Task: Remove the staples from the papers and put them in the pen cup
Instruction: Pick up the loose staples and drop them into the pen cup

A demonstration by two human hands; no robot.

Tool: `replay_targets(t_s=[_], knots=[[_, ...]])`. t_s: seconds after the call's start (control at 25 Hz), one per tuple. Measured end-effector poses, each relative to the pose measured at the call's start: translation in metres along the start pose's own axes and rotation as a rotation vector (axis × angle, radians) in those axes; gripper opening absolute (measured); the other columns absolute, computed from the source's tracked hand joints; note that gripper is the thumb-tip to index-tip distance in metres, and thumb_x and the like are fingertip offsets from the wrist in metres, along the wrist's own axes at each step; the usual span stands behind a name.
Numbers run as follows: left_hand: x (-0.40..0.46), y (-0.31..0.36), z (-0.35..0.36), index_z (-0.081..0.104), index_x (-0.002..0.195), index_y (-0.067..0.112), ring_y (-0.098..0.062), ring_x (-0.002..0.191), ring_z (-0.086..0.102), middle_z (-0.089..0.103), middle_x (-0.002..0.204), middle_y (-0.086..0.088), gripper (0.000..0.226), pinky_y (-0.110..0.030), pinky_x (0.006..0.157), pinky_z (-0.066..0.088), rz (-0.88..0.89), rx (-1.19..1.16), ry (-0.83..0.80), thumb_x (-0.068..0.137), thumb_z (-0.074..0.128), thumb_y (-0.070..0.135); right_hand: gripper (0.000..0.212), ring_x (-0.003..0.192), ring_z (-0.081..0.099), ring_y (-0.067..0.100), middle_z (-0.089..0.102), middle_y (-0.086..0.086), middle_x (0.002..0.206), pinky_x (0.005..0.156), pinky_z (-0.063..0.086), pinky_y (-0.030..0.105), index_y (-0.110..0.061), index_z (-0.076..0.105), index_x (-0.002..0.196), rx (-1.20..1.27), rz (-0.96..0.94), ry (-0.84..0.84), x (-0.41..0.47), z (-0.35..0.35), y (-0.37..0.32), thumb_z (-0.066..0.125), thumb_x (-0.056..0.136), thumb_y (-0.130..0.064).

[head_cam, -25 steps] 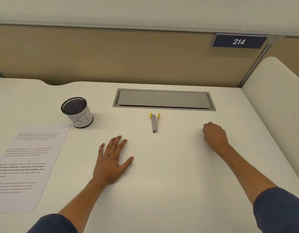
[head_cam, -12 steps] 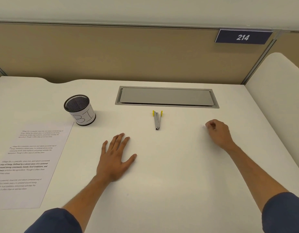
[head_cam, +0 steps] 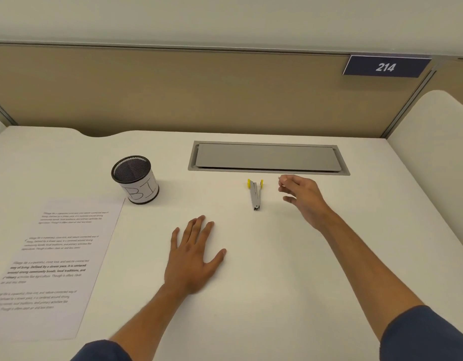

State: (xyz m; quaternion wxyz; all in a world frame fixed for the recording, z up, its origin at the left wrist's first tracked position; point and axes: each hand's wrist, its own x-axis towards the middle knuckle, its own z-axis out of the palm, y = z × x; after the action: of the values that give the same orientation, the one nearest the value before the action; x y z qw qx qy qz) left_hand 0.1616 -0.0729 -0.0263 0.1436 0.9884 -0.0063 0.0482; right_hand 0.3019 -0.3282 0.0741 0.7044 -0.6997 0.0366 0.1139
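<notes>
A printed paper sheet [head_cam: 58, 259] lies flat at the desk's left. Behind its far corner stands the black mesh pen cup [head_cam: 134, 179] with a white label. A grey staple remover [head_cam: 256, 195] with yellow tabs lies mid-desk, in front of the grey hatch. My left hand [head_cam: 192, 259] rests flat on the desk, fingers spread, holding nothing. My right hand [head_cam: 302, 196] hovers just right of the staple remover, with thumb and forefinger pinching a tiny staple [head_cam: 279, 179]; the other fingers are loosely curled.
A grey cable hatch [head_cam: 267, 158] is set into the white desk [head_cam: 277, 282] at the back. A tan partition with a sign reading 214 [head_cam: 385, 66] closes off the far side. Another white desk surface [head_cam: 439, 142] adjoins on the right.
My right hand has lifted off the desk at the right and moved left toward the staple remover, fingers loosened from a fist into a pinch. My left hand has stayed flat.
</notes>
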Motion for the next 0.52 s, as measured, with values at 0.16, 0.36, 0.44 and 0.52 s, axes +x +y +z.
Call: replay_targets(t_s=[0.16, 0.36, 0.44, 0.52], knots=[[0.000, -0.001, 0.000, 0.026, 0.153, 0.031, -0.011, 0.151, 0.008, 0.014, 0.164, 0.008, 0.074, -0.041, 0.120, -0.005, -0.001, 0.010, -0.004, 0.091, 0.025, 0.070, 0.010, 0.076, 0.059, 0.008, 0.061, -0.006, 0.081, 0.068, 0.043, 0.021, -0.016, 0.066, 0.089, 0.013, 0.003, -0.081, 0.008, 0.062, -0.011, 0.060, 0.094, -0.022], [0.001, 0.000, -0.002, 0.024, 0.154, 0.030, -0.012, 0.152, 0.006, 0.011, 0.165, 0.007, 0.075, -0.043, 0.120, -0.006, -0.004, -0.017, -0.004, 0.091, 0.024, 0.070, 0.011, 0.075, 0.059, 0.008, 0.062, -0.007, 0.080, 0.067, 0.044, 0.022, -0.018, 0.068, 0.087, -0.019, 0.007, -0.192, 0.018, 0.144, -0.023, 0.062, 0.093, -0.025], [0.001, 0.001, -0.003, 0.020, 0.155, 0.031, -0.011, 0.152, 0.002, 0.007, 0.165, 0.008, 0.075, -0.044, 0.120, -0.007, -0.003, -0.024, -0.016, 0.091, 0.022, 0.069, 0.011, 0.073, 0.059, 0.008, 0.063, -0.007, 0.081, 0.068, 0.045, 0.022, -0.018, 0.068, 0.086, -0.043, -0.001, -0.234, 0.022, 0.178, -0.029, 0.062, 0.093, -0.025], [0.001, 0.000, -0.003, 0.020, 0.155, 0.030, -0.011, 0.152, 0.001, 0.007, 0.165, 0.007, 0.075, -0.045, 0.120, -0.007, -0.004, -0.026, -0.019, 0.091, 0.022, 0.069, 0.011, 0.072, 0.059, 0.007, 0.063, -0.007, 0.082, 0.068, 0.045, 0.022, -0.017, 0.068, 0.088, -0.078, -0.010, -0.270, 0.027, 0.210, -0.034, 0.062, 0.092, -0.025]])
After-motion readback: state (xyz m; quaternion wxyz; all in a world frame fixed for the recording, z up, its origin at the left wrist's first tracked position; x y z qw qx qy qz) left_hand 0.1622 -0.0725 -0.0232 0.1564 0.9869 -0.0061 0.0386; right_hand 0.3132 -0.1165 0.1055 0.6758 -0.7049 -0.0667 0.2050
